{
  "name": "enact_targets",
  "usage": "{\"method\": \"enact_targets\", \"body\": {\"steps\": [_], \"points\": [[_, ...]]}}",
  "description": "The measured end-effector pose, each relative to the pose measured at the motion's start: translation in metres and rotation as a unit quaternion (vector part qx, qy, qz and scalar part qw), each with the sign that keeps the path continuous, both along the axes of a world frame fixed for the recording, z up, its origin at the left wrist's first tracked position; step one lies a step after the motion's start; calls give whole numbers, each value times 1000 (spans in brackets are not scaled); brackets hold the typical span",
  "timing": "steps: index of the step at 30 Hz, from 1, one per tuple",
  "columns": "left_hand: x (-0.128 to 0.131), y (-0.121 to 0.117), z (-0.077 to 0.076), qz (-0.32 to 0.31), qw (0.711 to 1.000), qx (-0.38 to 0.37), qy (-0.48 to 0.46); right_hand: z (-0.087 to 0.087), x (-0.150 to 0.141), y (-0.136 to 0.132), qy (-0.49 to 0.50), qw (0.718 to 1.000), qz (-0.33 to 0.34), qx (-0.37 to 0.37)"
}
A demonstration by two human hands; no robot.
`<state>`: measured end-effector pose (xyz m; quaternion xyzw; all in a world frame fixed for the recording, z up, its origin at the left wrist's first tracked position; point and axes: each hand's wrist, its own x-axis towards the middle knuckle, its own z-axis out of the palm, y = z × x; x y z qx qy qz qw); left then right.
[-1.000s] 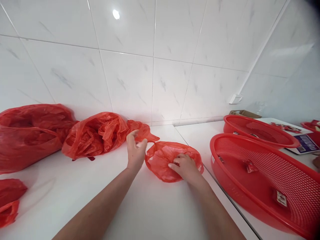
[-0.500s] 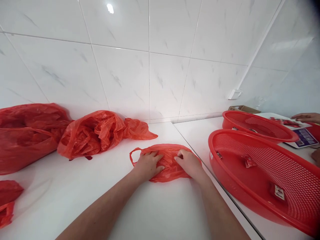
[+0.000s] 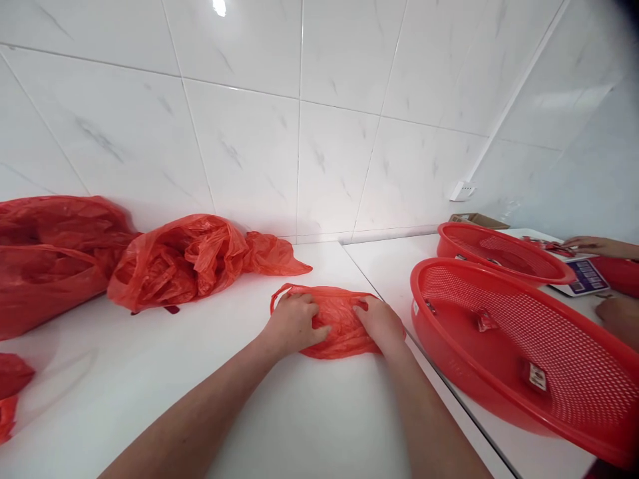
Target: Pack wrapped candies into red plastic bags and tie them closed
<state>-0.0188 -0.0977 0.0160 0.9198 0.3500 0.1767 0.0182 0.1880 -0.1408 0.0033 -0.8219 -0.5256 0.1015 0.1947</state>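
A small red plastic bag [image 3: 335,318] lies crumpled on the white counter [image 3: 309,412] in front of me. My left hand [image 3: 293,324] rests on its left side with fingers curled into the plastic. My right hand [image 3: 382,323] grips its right side, fingers bunched on the film. One thin handle loop of the bag shows at its far edge.
Larger red bags [image 3: 184,261] are heaped along the tiled wall at left. Two red perforated baskets [image 3: 514,346] holding small packets stand at right. Beyond them, another person's hands [image 3: 596,246] hover near a scale [image 3: 579,278].
My left hand came down from the far handle onto the bag. Both hands have since pushed the bag together, so it looks narrower and more bunched.
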Motion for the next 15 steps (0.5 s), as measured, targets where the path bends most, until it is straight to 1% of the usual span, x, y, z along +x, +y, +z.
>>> {"method": "enact_targets", "body": {"steps": [2, 4, 6, 8, 12, 14, 15], "points": [[4, -5, 1, -15, 998, 50, -40, 2, -3, -2, -12, 1000, 8, 1], [8, -10, -1, -64, 991, 95, -75, 6, -8, -4, -29, 999, 16, 9], [11, -15, -5, -115, 981, 120, -98, 9, -14, -6, -48, 998, 24, 20], [14, -20, -10, -150, 976, 125, -100, 13, -21, -8, -66, 997, 31, 28], [17, -27, -16, -189, 972, 124, -63, 21, -32, -10, -90, 995, 33, 35], [16, -28, -18, -200, 972, 116, -47, 28, -37, -13, -97, 993, 28, 59], [16, -28, -19, -206, 971, 110, -47, 32, -41, -16, -96, 992, 28, 83]]}}
